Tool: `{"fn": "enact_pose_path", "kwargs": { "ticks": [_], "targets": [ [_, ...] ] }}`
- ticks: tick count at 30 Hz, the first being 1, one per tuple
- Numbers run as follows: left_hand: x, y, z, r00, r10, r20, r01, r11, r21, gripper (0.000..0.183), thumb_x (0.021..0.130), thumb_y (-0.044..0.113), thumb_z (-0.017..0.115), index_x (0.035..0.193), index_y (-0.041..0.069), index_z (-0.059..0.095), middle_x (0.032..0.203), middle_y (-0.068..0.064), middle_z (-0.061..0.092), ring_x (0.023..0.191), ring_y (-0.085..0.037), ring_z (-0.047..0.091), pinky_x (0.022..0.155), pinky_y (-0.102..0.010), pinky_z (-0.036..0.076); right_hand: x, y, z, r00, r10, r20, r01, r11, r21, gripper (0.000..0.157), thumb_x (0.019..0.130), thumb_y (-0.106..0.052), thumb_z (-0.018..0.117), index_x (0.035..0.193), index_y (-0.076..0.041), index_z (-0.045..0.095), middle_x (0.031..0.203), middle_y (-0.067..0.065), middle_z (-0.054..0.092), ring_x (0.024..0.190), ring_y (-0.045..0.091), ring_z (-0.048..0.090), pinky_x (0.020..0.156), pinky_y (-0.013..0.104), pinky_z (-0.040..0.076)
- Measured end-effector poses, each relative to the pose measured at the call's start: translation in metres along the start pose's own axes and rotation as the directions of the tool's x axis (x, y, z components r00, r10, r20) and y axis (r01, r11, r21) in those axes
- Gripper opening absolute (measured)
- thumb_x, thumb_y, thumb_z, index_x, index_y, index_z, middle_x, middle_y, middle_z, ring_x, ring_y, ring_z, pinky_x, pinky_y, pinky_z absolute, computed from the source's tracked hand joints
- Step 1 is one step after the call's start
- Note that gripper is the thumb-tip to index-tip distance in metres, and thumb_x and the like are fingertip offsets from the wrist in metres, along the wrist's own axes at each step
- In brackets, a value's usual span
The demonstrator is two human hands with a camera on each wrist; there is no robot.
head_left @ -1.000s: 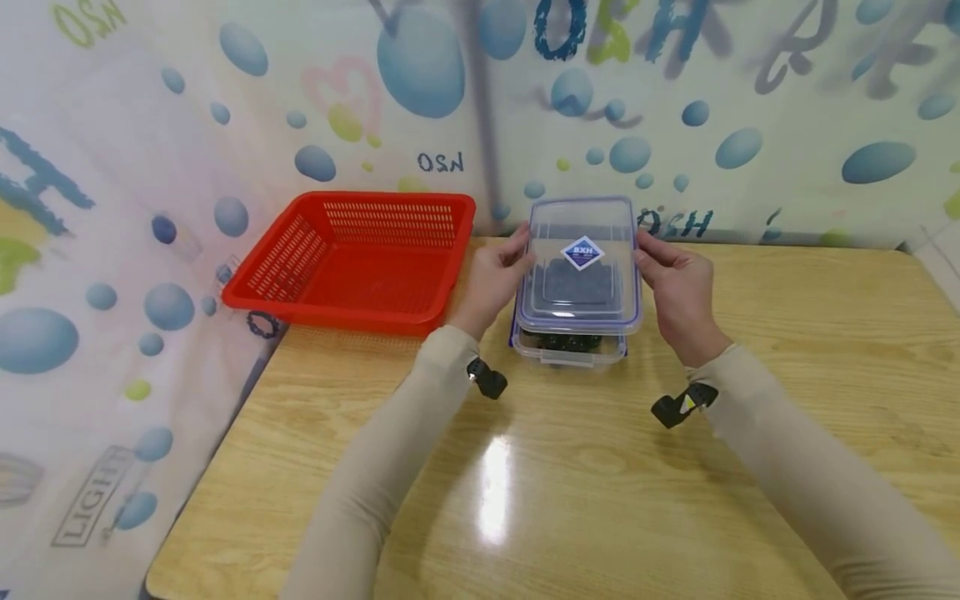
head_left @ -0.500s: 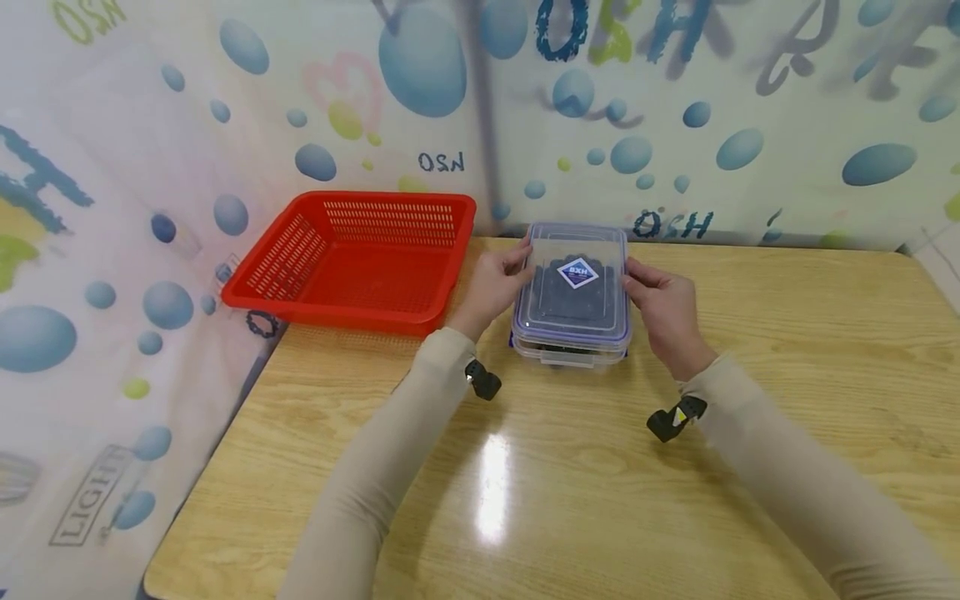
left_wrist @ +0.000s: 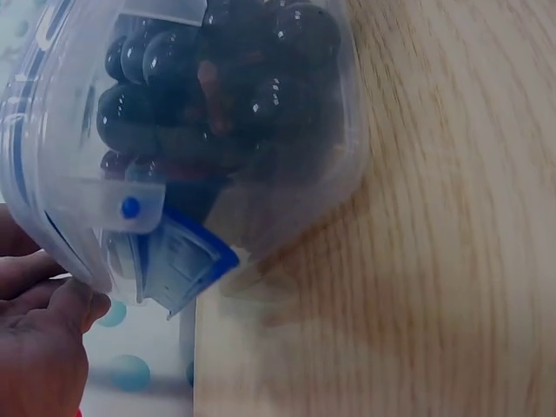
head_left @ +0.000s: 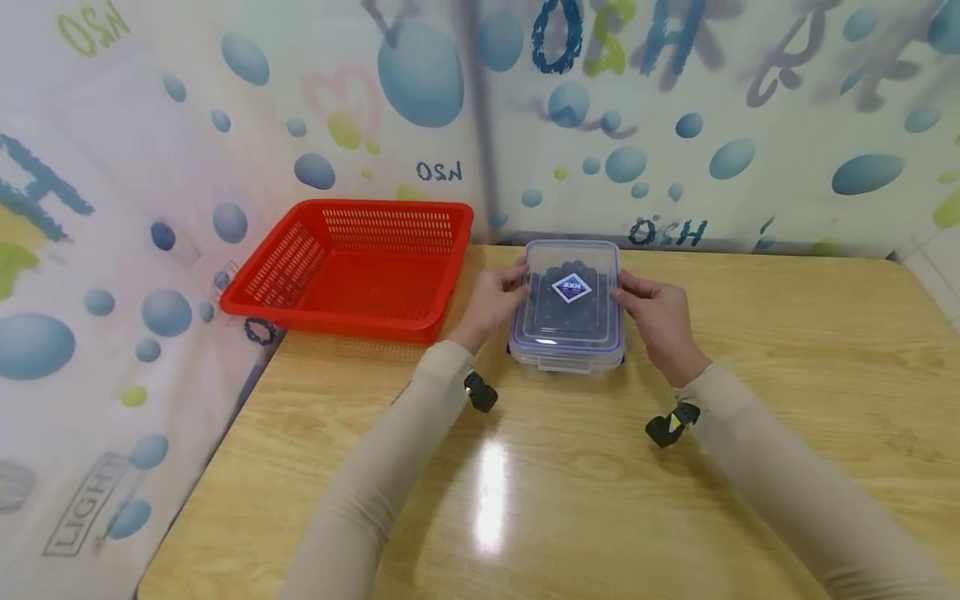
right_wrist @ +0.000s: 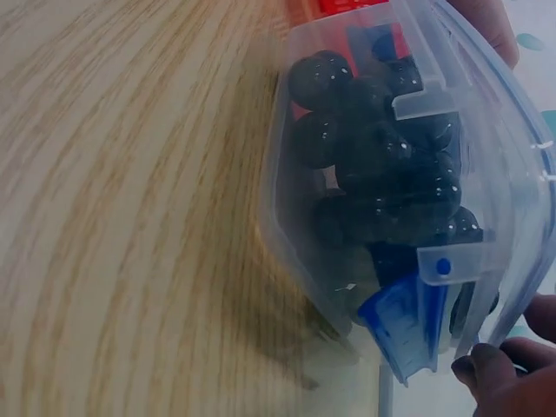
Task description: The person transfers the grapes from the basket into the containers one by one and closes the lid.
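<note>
A clear plastic food container point(head_left: 566, 364) stands on the table, holding several dark, shiny round balls point(right_wrist: 373, 165) that look like grapes. On top of it lies its transparent lid point(head_left: 566, 321), with a blue seal and a diamond-shaped label. My left hand point(head_left: 491, 304) holds the lid's left edge between thumb and fingers. Opposite it, my right hand point(head_left: 660, 323) holds the right edge the same way. Blue-edged side latches hang outward, unfastened: one latch point(left_wrist: 187, 261) in the left wrist view, another latch point(right_wrist: 404, 326) in the right wrist view.
To the left of the container sits a red plastic basket point(head_left: 442, 329) with slotted walls. The wooden table point(head_left: 600, 500) runs up to a patterned wall covering point(head_left: 675, 100) at the back and at the left.
Both hands have lowered the lid and brought it toward me, from held tilted above the container to lying over its rim. The basket stays in place.
</note>
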State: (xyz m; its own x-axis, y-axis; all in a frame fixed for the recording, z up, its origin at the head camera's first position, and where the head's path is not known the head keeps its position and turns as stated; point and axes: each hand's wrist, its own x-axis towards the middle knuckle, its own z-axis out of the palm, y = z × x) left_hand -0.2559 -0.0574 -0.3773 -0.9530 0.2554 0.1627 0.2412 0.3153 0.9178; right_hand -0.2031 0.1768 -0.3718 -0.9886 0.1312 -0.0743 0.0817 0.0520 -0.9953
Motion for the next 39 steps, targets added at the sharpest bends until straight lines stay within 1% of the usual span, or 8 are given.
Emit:
{"fn": "enact_pose_path", "kwargs": {
  "ticks": [8,13,17,24,27,31,34,39],
  "targets": [
    [-0.002,-0.002,-0.002,0.998,-0.049,0.028,0.048,0.998,0.038,0.044,0.096,0.002,0.06,0.139,-0.003,0.049,0.148,-0.008,0.043,0.135,-0.016,0.041,0.102,-0.024,0.038,0.001,0.007,0.0,1.0,0.026,0.004,-0.026,1.0,-0.014,0.045,0.097,-0.009,0.062,0.139,0.002,0.05,0.147,0.012,0.046,0.134,0.022,0.043,0.101,0.029,0.041],
    [-0.003,-0.003,-0.001,0.999,-0.045,0.018,0.044,0.998,0.044,0.045,0.095,0.001,0.06,0.138,-0.004,0.048,0.148,-0.009,0.043,0.135,-0.017,0.041,0.102,-0.022,0.038,0.004,0.01,-0.002,0.999,0.043,0.025,-0.041,0.998,-0.053,0.046,0.098,-0.012,0.062,0.141,0.0,0.049,0.146,0.012,0.046,0.133,0.023,0.044,0.102,0.032,0.04],
    [-0.004,-0.004,-0.002,0.999,-0.049,0.019,0.048,0.998,0.037,0.045,0.095,0.001,0.061,0.138,-0.005,0.048,0.148,-0.01,0.044,0.135,-0.019,0.041,0.103,-0.024,0.037,0.005,0.012,-0.003,0.997,0.062,0.036,-0.06,0.997,-0.056,0.046,0.098,-0.013,0.061,0.141,-0.002,0.049,0.146,0.011,0.047,0.133,0.022,0.045,0.102,0.031,0.041],
    [-0.004,-0.008,-0.001,0.999,-0.035,0.017,0.035,0.999,0.02,0.044,0.095,0.002,0.061,0.137,-0.005,0.049,0.147,-0.01,0.044,0.135,-0.019,0.042,0.104,-0.023,0.036,0.005,0.014,-0.004,0.999,0.031,0.024,-0.029,0.997,-0.072,0.045,0.098,-0.013,0.062,0.14,-0.001,0.05,0.146,0.009,0.047,0.133,0.021,0.045,0.1,0.031,0.042],
    [-0.003,-0.009,0.0,0.999,-0.049,0.019,0.049,0.998,0.025,0.045,0.096,0.003,0.061,0.138,-0.004,0.049,0.148,-0.007,0.044,0.135,-0.016,0.041,0.104,-0.022,0.035,0.004,0.014,-0.005,0.999,0.024,0.025,-0.021,0.995,-0.1,0.044,0.099,-0.014,0.061,0.14,-0.001,0.05,0.145,0.01,0.048,0.131,0.022,0.047,0.099,0.031,0.044],
    [-0.004,-0.009,0.001,0.996,-0.082,0.025,0.082,0.997,-0.002,0.048,0.097,0.005,0.061,0.141,-0.001,0.046,0.151,-0.005,0.04,0.138,-0.014,0.036,0.107,-0.024,0.033,0.004,0.015,-0.005,1.0,0.021,0.022,-0.018,0.993,-0.118,0.044,0.1,-0.014,0.06,0.141,-0.002,0.05,0.145,0.01,0.048,0.13,0.023,0.049,0.097,0.03,0.045],
    [-0.005,-0.01,0.001,0.994,-0.112,0.02,0.113,0.992,-0.059,0.05,0.097,0.007,0.06,0.144,0.0,0.044,0.153,-0.007,0.038,0.14,-0.016,0.034,0.109,-0.027,0.031,0.004,0.017,-0.005,1.0,0.01,0.022,-0.007,0.993,-0.114,0.044,0.1,-0.015,0.059,0.141,-0.003,0.05,0.145,0.009,0.048,0.13,0.022,0.049,0.097,0.029,0.045],
    [-0.007,-0.014,0.004,0.987,-0.158,0.007,0.158,0.98,-0.124,0.052,0.096,0.007,0.061,0.145,0.002,0.044,0.147,-0.01,0.045,0.135,-0.02,0.043,0.108,-0.029,0.035,0.004,0.02,-0.004,0.999,-0.023,0.036,0.028,0.991,-0.131,0.044,0.1,-0.013,0.059,0.14,-0.001,0.05,0.145,0.009,0.048,0.13,0.023,0.048,0.096,0.028,0.045]
  ]
}}
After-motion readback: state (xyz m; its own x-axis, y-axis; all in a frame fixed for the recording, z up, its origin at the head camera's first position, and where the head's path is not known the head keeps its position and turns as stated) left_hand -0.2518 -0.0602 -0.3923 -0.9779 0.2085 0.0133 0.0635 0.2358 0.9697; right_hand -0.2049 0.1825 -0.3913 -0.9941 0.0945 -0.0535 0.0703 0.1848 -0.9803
